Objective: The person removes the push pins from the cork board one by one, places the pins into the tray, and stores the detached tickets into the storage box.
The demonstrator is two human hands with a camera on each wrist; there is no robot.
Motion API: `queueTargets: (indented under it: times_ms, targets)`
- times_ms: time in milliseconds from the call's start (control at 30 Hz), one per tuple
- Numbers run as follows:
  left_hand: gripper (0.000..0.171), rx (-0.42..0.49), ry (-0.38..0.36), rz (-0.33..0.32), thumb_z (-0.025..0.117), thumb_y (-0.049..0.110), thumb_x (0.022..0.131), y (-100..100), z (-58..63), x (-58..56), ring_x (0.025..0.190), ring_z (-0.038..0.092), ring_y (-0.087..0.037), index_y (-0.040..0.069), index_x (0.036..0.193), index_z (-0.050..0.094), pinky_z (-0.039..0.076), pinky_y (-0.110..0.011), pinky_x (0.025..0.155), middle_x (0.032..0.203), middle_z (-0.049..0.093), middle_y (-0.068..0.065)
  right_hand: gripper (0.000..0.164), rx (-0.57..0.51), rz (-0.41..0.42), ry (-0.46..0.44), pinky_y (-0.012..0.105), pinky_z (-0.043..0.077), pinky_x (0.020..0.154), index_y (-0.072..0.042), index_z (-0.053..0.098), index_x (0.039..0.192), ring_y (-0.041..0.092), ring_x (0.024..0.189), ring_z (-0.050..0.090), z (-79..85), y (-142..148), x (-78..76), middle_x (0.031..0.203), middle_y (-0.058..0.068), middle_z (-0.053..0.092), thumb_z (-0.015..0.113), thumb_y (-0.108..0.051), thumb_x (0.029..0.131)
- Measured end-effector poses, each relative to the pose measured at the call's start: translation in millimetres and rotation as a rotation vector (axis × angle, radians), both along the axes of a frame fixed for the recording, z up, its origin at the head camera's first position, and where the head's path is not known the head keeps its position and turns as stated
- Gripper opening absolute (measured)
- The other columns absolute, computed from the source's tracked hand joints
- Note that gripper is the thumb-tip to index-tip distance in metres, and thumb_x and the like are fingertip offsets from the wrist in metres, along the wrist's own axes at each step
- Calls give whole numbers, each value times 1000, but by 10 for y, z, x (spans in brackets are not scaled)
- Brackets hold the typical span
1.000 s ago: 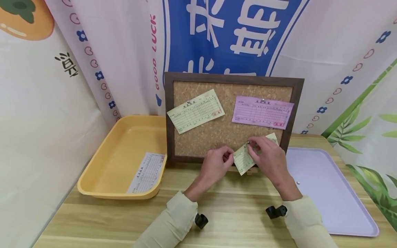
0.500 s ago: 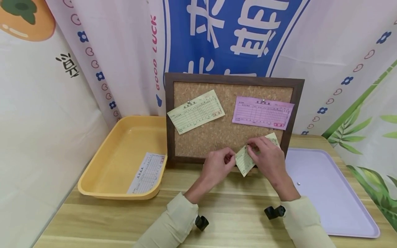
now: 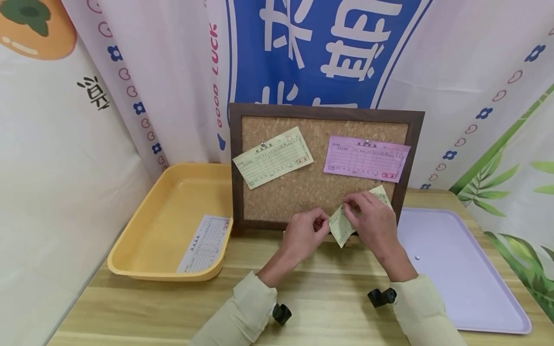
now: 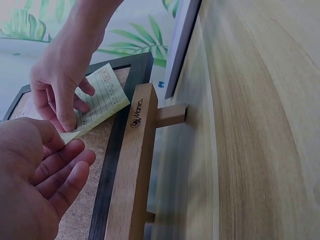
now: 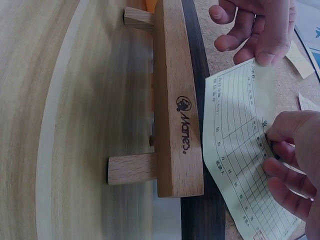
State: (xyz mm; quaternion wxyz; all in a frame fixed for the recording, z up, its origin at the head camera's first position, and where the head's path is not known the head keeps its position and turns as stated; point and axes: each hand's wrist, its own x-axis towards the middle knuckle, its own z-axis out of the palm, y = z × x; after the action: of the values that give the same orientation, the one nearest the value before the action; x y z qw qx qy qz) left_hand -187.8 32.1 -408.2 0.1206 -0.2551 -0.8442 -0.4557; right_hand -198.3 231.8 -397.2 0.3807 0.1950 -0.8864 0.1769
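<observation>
My left hand [image 3: 303, 233] pinches the left corner of a pale yellow receipt slip [image 3: 341, 229] between thumb and forefinger. The slip lies tilted over the lower right of a framed cork board [image 3: 281, 199], its lower corner overlapping the frame. At the slip's upper edge my right hand [image 3: 375, 223] pinches a small pushpin [image 5: 270, 144], mostly hidden by the fingertips. Another yellow slip [image 3: 273, 158] is pinned aslant at the board's upper left, and a pink slip [image 3: 367, 161] at its upper right.
A yellow tray [image 3: 173, 197] with a white slip [image 3: 205, 244] in it stands left of the board. On the right lies a lilac tray [image 3: 459, 274] bearing a small pin [image 3: 417, 258]. The board leans on a wooden stand [image 4: 135, 165], before a printed curtain [image 3: 182, 72].
The slip's left corner and my left hand have shifted slightly to the right. My right hand has moved slightly left, and the pin between its fingers is now hidden in the head view.
</observation>
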Motion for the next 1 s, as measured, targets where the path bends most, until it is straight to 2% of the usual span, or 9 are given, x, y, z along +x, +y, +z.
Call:
queueTargets:
  times_ms: [233, 467, 733, 1000]
  targets:
    - [9, 12, 16, 0, 65, 3, 95, -13, -25, -6, 64, 59, -1, 7, 93, 73, 49, -18, 55, 76, 66, 6, 8, 27, 9, 26, 38, 52, 52, -6, 77, 94, 24, 70, 66, -33, -12, 14, 88, 7, 69, 77, -8, 86]
    - [9, 27, 32, -4, 65, 2, 94, -10, -25, -25, 65, 59, -2, 6, 92, 73, 50, -18, 56, 76, 67, 4, 9, 3, 13, 60, 38, 54, 55, -4, 77, 95, 24, 73, 68, -16, -31, 1, 89, 9, 71, 78, -6, 87]
    - [10, 35, 30, 3, 66, 2, 93, -9, -73, -21, 63, 59, -2, 8, 91, 73, 50, -18, 55, 75, 66, 6, 9, -10, 22, 31, 38, 54, 56, -5, 77, 95, 23, 73, 68, -11, -32, 9, 89, 8, 71, 77, -9, 87]
    - [9, 29, 35, -4, 66, 2, 94, 14, -61, -25, 64, 59, -2, 6, 94, 74, 50, -18, 56, 76, 67, 4, 10, -48, 36, 4, 37, 54, 57, -3, 76, 96, 23, 72, 67, 0, -26, 2, 89, 10, 70, 77, -7, 87]
